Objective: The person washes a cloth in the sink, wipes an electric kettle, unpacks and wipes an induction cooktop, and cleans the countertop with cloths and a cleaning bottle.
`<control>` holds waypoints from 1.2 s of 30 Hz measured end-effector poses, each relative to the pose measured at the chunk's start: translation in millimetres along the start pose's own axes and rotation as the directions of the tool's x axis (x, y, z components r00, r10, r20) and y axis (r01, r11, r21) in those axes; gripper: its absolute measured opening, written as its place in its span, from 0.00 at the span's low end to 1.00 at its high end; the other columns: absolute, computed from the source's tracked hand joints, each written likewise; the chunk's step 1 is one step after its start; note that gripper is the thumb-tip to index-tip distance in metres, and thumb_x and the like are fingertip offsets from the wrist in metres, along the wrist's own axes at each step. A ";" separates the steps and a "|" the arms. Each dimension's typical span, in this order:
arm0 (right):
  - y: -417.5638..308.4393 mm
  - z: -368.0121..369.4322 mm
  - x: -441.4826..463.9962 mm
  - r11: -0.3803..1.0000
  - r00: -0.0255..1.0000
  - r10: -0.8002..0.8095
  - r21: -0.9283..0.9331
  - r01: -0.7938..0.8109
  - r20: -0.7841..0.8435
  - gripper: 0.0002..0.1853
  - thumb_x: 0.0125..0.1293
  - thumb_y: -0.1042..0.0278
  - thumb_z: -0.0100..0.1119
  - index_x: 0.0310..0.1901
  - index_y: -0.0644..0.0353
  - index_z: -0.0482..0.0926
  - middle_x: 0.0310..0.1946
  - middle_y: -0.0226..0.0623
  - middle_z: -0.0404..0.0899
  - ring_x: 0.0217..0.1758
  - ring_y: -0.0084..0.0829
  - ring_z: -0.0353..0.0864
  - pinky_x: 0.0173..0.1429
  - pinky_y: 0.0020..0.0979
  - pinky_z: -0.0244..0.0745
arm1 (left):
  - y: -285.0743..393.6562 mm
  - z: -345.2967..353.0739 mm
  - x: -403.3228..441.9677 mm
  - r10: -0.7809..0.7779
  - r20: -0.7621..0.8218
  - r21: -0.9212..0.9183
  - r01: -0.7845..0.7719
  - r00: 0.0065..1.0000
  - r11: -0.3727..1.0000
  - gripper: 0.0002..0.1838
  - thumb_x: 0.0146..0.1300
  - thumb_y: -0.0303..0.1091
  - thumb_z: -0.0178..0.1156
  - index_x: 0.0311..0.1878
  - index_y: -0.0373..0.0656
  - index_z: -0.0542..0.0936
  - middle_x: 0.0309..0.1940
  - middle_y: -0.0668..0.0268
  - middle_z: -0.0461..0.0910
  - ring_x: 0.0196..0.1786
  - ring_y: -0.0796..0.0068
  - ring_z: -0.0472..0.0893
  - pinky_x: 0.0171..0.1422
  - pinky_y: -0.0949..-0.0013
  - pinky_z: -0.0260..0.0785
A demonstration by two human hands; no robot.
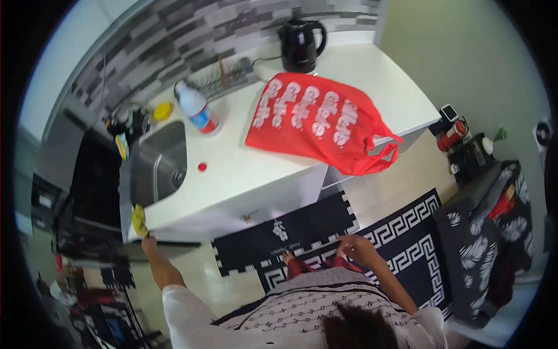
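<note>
My left hand (149,243) is at the front left corner of the white counter (232,168), its fingers closed at the lower end of a yellow cloth (138,221). The cloth lies near the front edge of the steel sink (165,166). My right hand (357,249) is raised in front of my body, over the floor mats, with its fingers bent and apart and nothing seen in them. A bottle (199,110) with a blue and red label stands right of the sink. Nearer the front edge lies a small red cap (202,167).
A red bag (314,122) lies on the counter with its handles over the front edge. Behind it stands a black kettle (301,46). A dish rack (224,78) is by the wall. Dark mats (290,232) cover the floor; a patterned sofa (482,244) is at right.
</note>
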State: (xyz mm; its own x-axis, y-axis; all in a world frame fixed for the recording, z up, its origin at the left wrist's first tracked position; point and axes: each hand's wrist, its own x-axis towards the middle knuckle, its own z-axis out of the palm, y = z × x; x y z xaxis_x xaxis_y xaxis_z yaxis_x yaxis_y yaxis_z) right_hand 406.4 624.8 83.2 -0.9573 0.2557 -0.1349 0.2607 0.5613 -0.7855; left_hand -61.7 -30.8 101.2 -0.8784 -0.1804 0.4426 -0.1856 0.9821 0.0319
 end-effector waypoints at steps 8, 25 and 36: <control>59.9 -120.7 -32.7 0.999 0.999 0.050 -0.008 -0.050 0.008 0.14 0.55 0.70 0.58 0.45 0.58 0.77 0.35 0.42 0.79 0.38 0.38 0.80 0.42 0.31 0.74 | 215.1 -153.6 -71.5 0.010 -0.218 -0.928 -0.210 0.976 0.308 0.11 0.63 0.34 0.54 0.45 0.39 0.73 0.37 0.70 0.73 0.41 0.81 0.71 0.47 0.78 0.62; 74.6 -459.9 130.8 0.806 0.952 -0.075 0.544 0.233 -0.297 0.06 0.59 0.71 0.53 0.36 0.62 0.77 0.34 0.30 0.78 0.39 0.24 0.77 0.50 0.29 0.71 | 872.0 -368.0 -292.2 0.882 -0.303 -0.900 0.196 0.360 -0.389 0.11 0.54 0.31 0.61 0.42 0.43 0.79 0.30 0.69 0.80 0.37 0.82 0.77 0.44 0.75 0.69; 122.5 -535.4 216.6 0.908 0.670 -0.412 -0.220 0.356 -0.618 0.08 0.51 0.86 0.57 0.34 0.67 0.77 0.33 0.37 0.77 0.36 0.29 0.75 0.43 0.25 0.68 | 1015.4 -341.3 -237.6 0.911 -0.339 -0.930 -0.229 0.236 -0.287 0.12 0.55 0.34 0.60 0.44 0.51 0.81 0.35 0.70 0.82 0.35 0.78 0.80 0.44 0.74 0.70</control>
State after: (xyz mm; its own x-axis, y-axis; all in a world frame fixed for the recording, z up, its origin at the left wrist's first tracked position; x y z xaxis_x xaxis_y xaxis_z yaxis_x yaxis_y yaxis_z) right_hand 297.9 1170.4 281.1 -0.6712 0.4262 0.6064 -0.0768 0.7737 -0.6288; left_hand 108.8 1027.7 334.3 -0.2271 0.8702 0.4373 0.6638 -0.1903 0.7233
